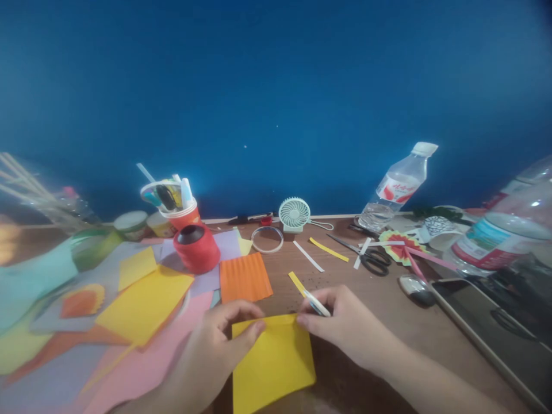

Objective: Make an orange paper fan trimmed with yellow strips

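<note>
Deep blue wall [276, 103] fills the whole backdrop, and up against it runs a brown surface [371, 305] busy with craft bits! Front and centre, low in view, it's the yellow sheet [272, 368], and both hands are on it, a short gap between them. Left hand [233, 333] has the upper left corner pinched, thumb laid across the front; right hand [336, 316] grips at the upper right corner, and look, a slim white tool [318, 303] is tucked in its fingers as well. Just beyond that tool lies a short yellow strip [296, 283], dark specks scattered nearby. Over to the left, pleated orange paper [245, 279] sits right beside a spread of coloured sheets [200, 316], with a red spool [196, 250] standing upon them and a cup of pens [183, 218] behind. Along the back, a clear ring [267, 240] and a little pale fan [294, 214]! Swing right: black-handled scissors [374, 263] lie with their blades towards the fan, a pink-and-yellow paper rosette [397, 248] is near them, and a water bottle [394, 190] appears tilted behind.
</note>
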{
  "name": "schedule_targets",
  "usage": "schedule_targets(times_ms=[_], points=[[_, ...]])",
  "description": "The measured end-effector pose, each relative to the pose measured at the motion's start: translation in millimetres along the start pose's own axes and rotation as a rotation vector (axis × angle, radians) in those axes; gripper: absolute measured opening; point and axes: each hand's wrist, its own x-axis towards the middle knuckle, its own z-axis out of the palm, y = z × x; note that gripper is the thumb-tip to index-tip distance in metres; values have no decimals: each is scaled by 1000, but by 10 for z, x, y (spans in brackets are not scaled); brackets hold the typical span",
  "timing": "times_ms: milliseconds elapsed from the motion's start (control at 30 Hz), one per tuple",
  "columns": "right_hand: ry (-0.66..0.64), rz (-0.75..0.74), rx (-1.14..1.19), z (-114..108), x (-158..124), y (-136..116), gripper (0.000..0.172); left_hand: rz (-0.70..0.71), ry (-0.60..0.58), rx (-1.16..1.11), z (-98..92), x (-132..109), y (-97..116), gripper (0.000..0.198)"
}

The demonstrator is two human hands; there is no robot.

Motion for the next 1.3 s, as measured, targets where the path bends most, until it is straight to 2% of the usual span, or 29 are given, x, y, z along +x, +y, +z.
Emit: schedule_targets(times_ms=[100,167,233,400,600,700,800,867,967,1000,1067,1167,1300], points=[[15,63,71,19,-9,18,15,201,-15,99,2,-29,-47,26],[32,111,120,18,-11,27,15,290,-53,183,3,-42,-57,23],[47,160,165,22,-16,29,17,312,-79,214,6,-45,-54,17],[35,192,236,15,-23,13,16,238,-64,194,0,-26,-26,11],[2,61,278,-114,10,-21,18,72,-66,54,-14,-11,-3,17],[15,110,227,-117,12,-7,11,42,-55,15,-12,-12,10,15],[-10,106,218,-112,8,22,16,43,-62,40,-27,1,45,15],[24,50,157,-158,10,31,20,106,-92,132,-40,16,62,14],[161,-83,-130,-326,14,22,15,359,-132,348,-32,32,34,16],[163,-123,-246,-397,12,17,13,441,-126,420,-20,33,10,17],[40,-159,-413,-529,-8,8,7,536,-105,531,11,26,-42,20],[-86,-180,-524,-633,-73,24,4,564,-101,617,43,6,-89,26],[-126,-292,-547,-545,-164,140,9,625,-116,702,25,-1,-72,29]])
